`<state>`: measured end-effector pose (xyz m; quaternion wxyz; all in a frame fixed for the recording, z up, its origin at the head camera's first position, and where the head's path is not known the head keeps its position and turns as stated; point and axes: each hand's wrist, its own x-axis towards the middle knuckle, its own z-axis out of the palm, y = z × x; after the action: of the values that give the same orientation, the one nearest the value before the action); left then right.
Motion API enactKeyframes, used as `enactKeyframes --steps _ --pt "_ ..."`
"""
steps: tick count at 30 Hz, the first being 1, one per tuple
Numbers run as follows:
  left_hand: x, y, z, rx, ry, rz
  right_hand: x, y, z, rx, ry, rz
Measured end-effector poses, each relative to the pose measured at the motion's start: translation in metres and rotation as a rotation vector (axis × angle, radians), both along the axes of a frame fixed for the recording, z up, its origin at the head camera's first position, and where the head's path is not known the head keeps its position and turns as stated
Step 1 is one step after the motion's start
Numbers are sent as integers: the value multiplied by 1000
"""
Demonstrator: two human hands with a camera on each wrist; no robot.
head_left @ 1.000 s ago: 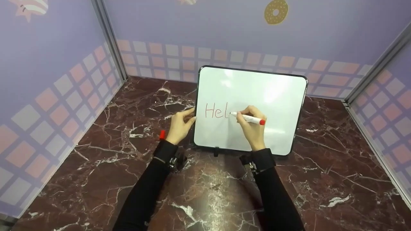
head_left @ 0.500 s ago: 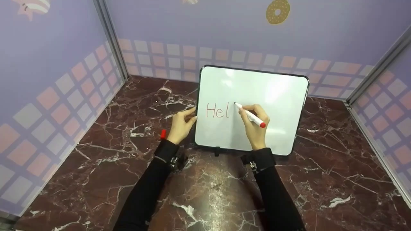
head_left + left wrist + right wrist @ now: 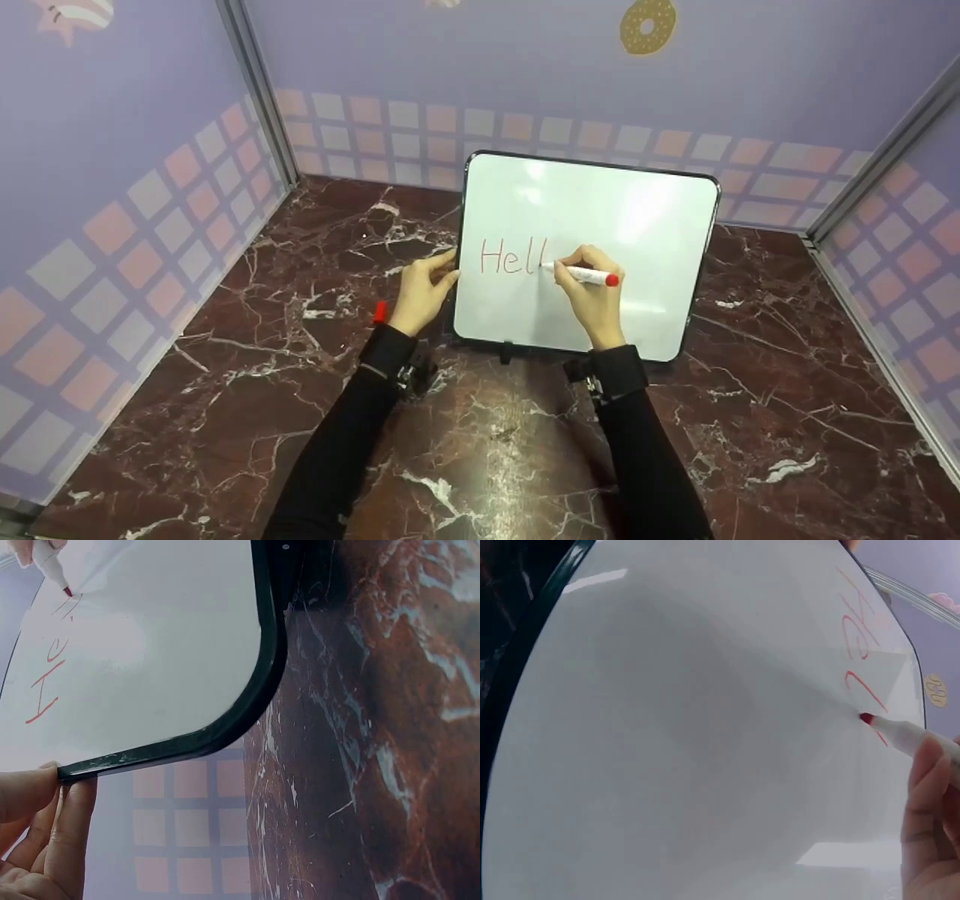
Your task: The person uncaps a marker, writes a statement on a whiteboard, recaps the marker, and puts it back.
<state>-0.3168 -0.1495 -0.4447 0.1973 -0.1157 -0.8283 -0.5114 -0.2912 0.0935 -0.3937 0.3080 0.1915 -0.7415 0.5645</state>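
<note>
A black-framed whiteboard (image 3: 585, 210) stands tilted back on the table, with red letters reading "Hell" (image 3: 511, 256) on its left half. My right hand (image 3: 596, 296) pinches a white marker with a red end (image 3: 589, 275). In the right wrist view the marker's red tip (image 3: 867, 718) touches the board at the lower part of the second "l". My left hand (image 3: 421, 296) grips the board's left edge; in the left wrist view the thumb and fingers (image 3: 71, 840) lie on either side of the black frame (image 3: 172, 746).
A red marker cap (image 3: 380, 312) lies on the dark red marbled table (image 3: 247, 420), beside my left wrist. A small black foot (image 3: 506, 352) shows under the board's lower edge. Patterned purple wall panels (image 3: 375, 52) rise behind and at both sides.
The marker first moved up and right off the first "l", then came down, and a second "l" stroke now shows. My left hand has kept its hold on the board.
</note>
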Motion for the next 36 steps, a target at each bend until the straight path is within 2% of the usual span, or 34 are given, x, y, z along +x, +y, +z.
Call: enactKeyframes --steps 5,11,17,25,36 --pt "0 0 0 1 3 2 1 3 2 32 -73 28" --pt "-1 0 -1 5 -1 1 1 8 7 3 -83 16" --pt "-2 -1 -2 16 4 -15 0 16 9 -76 -40 -12" --pt "-3 -1 -2 -1 2 -1 -4 20 -5 -22 80 -86" --pt "-1 -1 -1 13 8 -12 -8 18 -11 -36 115 -62"
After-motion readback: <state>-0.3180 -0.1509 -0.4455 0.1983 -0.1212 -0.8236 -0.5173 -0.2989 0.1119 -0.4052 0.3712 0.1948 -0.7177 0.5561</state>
